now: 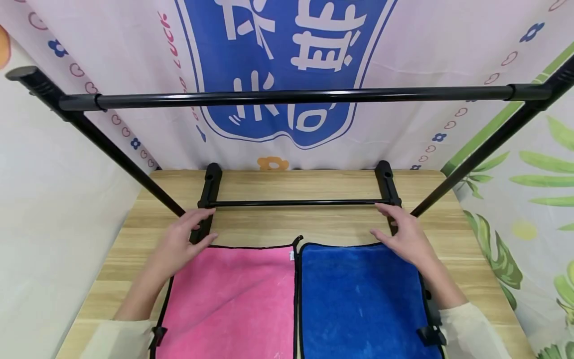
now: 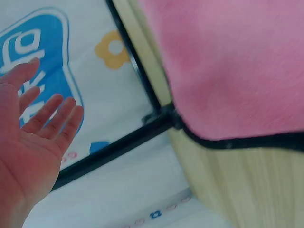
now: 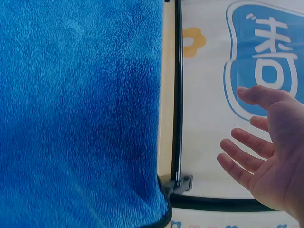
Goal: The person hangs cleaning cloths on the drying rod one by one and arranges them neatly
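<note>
A pink cloth (image 1: 237,299) and a blue cloth (image 1: 358,299), both edged in black, lie side by side before me. My left hand (image 1: 181,244) is over the far left corner of the pink cloth, its fingers spread and relaxed. Over the far right corner of the blue cloth is my right hand (image 1: 403,237), fingers loosely extended. Both palms, the left hand (image 2: 35,142) and the right hand (image 3: 270,152) in the wrist views, hold nothing. Close to the fingertips stands the black tube rack (image 1: 300,203); whether they touch it I cannot tell.
The rack's upper crossbar (image 1: 305,97) spans the view, with slanted side posts (image 1: 125,149) running down on both sides. Beneath is a wood-grain table (image 1: 453,259). A printed curtain (image 1: 403,50) hangs behind. Black clips (image 1: 431,335) show at the cloths' outer edges.
</note>
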Available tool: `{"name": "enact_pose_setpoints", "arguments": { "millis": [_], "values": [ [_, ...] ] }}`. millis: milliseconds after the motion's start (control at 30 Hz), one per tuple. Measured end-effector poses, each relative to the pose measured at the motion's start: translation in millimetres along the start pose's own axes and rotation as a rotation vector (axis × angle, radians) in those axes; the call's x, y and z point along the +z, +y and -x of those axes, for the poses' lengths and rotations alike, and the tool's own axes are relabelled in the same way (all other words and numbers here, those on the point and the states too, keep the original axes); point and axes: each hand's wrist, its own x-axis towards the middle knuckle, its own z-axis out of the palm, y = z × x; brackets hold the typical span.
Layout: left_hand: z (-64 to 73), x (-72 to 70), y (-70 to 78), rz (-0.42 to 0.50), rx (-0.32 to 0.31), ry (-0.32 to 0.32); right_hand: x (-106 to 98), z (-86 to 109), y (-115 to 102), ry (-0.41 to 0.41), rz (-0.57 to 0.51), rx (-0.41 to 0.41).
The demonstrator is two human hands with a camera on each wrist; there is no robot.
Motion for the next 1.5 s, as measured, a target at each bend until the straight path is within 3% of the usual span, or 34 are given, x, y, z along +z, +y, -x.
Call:
{"name": "enact_pose_setpoints", "arguments": {
  "millis": [233,467,767,967,1200,1500],
  "values": [
    [5.6,24.8,1.4,0.085,0.099,-0.024,-11.9,4.1,5.8,0.101,-0.049,0.042],
    [9.0,47.2,7.4,0.147,0.173,-0.054,-25.0,7.8,10.5,0.291,-0.146,0.116],
    [23.4,69.4,14.8,0.171,0.104,-0.198,-31.2,11.1,20.2,0.546,-0.255,0.223],
    [32.0,77.5,18.0,0.148,0.111,-0.242,-35.5,11.0,25.4,0.692,-0.318,0.261],
    [37.4,84.8,17.3,0.126,0.129,-0.302,-41.5,4.2,26.3,0.758,-0.372,0.268],
    [47.6,90.7,10.4,0.073,0.158,-0.333,-39.2,-6.8,31.8,0.823,-0.546,0.186]
  ]
}}
